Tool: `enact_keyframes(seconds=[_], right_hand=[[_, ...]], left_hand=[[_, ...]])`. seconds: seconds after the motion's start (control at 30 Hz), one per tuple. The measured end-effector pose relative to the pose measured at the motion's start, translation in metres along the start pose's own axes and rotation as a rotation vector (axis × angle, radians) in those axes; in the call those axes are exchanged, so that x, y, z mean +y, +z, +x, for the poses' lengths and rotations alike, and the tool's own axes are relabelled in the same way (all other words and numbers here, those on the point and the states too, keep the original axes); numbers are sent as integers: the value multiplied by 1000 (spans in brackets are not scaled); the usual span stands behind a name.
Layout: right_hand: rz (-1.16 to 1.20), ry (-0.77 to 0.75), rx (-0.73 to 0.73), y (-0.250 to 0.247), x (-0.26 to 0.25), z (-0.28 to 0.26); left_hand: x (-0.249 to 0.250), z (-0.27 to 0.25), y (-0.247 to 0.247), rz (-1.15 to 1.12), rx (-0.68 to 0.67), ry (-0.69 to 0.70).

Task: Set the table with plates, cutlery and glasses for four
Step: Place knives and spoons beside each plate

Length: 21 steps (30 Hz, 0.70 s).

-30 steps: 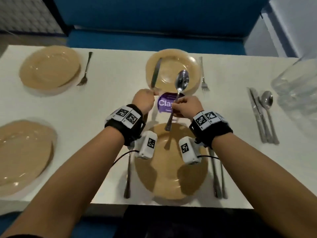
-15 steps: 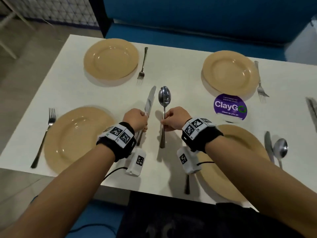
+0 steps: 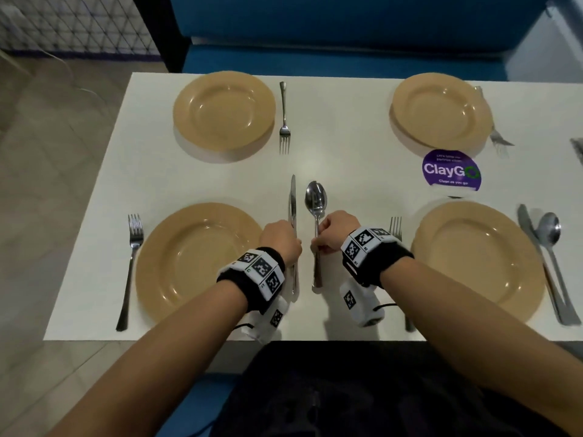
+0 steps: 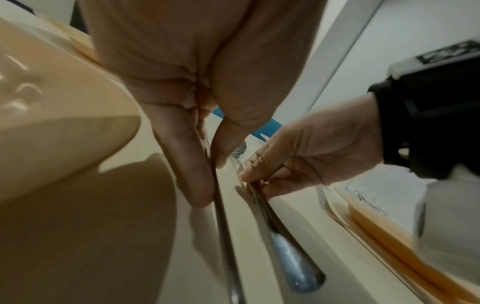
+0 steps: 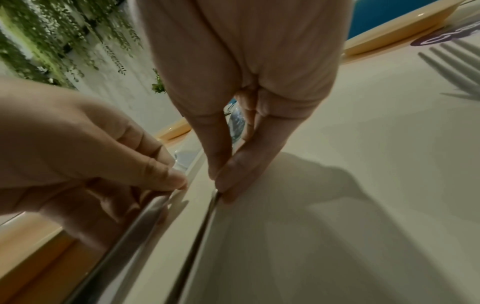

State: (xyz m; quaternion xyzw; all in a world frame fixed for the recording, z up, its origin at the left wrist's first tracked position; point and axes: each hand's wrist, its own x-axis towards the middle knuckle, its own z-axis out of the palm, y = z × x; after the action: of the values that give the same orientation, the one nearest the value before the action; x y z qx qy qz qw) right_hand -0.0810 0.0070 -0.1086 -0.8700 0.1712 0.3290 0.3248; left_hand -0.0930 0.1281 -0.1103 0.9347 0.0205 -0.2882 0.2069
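Note:
My left hand [image 3: 280, 238] pinches the handle of a knife [image 3: 293, 203], just right of the near-left tan plate [image 3: 198, 263]. Beside it, my right hand [image 3: 336, 231] pinches a spoon [image 3: 315, 200] by its handle. Both pieces run parallel, tips pointing away from me, at or barely above the white table [image 3: 340, 171]. In the left wrist view, thumb and fingers of the left hand [image 4: 207, 174] close on the knife handle [image 4: 221, 216], with the spoon handle [image 4: 291, 257] alongside. The right wrist view shows the right hand [image 5: 218, 185] pinching the spoon handle [image 5: 197, 236].
Three more tan plates stand at far left [image 3: 224, 111], far right [image 3: 441, 111] and near right [image 3: 476, 263]. Each plate has a fork by it, e.g. [image 3: 132, 266], [image 3: 284, 118]. A knife and spoon [image 3: 550, 247] lie right of the near-right plate. A purple sticker [image 3: 451, 171] marks the table.
Both hands carried the knife and spoon from over the far-right plate leftward and toward me, lowering them beside the near-left plate. My head view has swung left with them.

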Motion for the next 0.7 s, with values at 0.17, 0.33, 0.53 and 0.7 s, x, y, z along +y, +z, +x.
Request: enact_keyframes(seconds=[0.17, 0.33, 0.53, 0.7], right_hand=[[-46, 4, 25, 15, 4, -11], [-82, -12, 36, 28, 5, -24], [-77, -57, 91, 34, 8, -33], [-38, -79, 184, 35, 10, -34]], left_hand=[[-3, -12, 10, 81, 18, 18], [-5, -24, 17, 109, 56, 14], [-8, -37, 21, 111, 97, 36], [-9, -50, 25, 138, 117, 78]])
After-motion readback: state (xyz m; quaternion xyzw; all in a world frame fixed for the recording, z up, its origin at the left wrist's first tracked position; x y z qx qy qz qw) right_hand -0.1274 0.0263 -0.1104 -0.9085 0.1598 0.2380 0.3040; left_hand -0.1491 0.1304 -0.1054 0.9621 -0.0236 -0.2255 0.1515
